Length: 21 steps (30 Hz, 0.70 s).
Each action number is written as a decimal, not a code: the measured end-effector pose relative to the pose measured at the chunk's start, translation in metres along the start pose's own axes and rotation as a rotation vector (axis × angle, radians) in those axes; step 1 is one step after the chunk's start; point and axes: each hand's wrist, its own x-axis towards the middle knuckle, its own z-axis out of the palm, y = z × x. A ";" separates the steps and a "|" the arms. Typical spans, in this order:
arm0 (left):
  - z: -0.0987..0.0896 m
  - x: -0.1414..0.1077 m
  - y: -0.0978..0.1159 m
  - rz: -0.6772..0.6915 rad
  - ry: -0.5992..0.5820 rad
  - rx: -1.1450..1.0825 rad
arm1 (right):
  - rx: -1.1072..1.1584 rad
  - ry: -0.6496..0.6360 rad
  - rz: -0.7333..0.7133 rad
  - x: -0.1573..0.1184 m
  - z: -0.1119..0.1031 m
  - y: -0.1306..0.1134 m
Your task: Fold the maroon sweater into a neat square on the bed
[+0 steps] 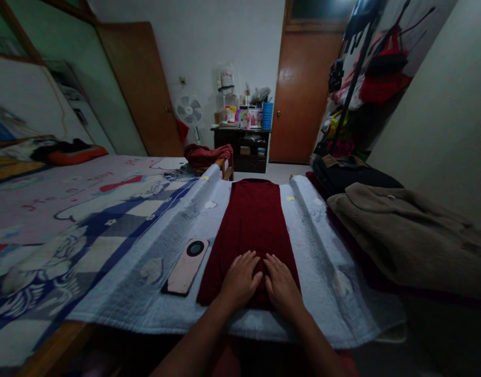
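A dark red garment [256, 220], folded into a long narrow shape, lies flat on a pale blue quilted cloth [315, 314]. Its far end is narrower in view and shows a darker band, perhaps a collar. My left hand [242, 280] rests palm down on the near part of the garment, fingers stretched forward. Beside it, my right hand [282, 285] lies flat on the same red fabric, fingers extended, the two thumbs close together. Neither hand grips anything. Left of the garment, a pink phone [186, 269] with a round dark camera ring lies on the blue cloth.
Folded brown and dark clothes [417, 235] are piled on the right. To the left is a bed with a patterned sheet [87, 199], and a crumpled red cloth [209, 154] sits at its far corner. A fan [190, 110] and dark cabinet [240, 152] stand behind.
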 end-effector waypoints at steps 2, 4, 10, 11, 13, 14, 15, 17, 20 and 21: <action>-0.001 0.000 0.001 -0.005 -0.019 0.009 | -0.017 0.012 0.002 0.000 0.001 0.000; -0.002 0.000 0.002 -0.015 -0.041 0.013 | -0.037 0.019 0.008 -0.001 0.002 -0.001; -0.008 0.002 0.006 -0.060 -0.097 0.013 | -0.102 0.027 0.022 -0.002 -0.001 -0.003; -0.009 0.002 0.007 -0.061 -0.101 0.018 | -0.107 0.018 0.028 -0.002 -0.002 -0.003; -0.010 0.002 0.007 -0.065 -0.107 0.027 | -0.115 -0.008 0.038 -0.003 -0.004 -0.002; -0.010 0.002 0.007 -0.066 -0.109 0.029 | -0.120 -0.024 0.041 -0.004 -0.006 -0.001; -0.009 0.002 0.007 -0.068 -0.111 0.029 | -0.125 -0.040 0.044 -0.005 -0.007 0.000; -0.009 0.002 0.007 -0.071 -0.112 0.026 | -0.132 -0.069 0.046 -0.008 -0.009 0.003; -0.009 0.002 0.008 -0.071 -0.113 0.023 | -0.126 -0.089 0.048 -0.011 -0.011 0.006; -0.009 0.002 0.008 -0.070 -0.112 0.024 | -0.121 -0.092 0.050 -0.012 -0.012 0.007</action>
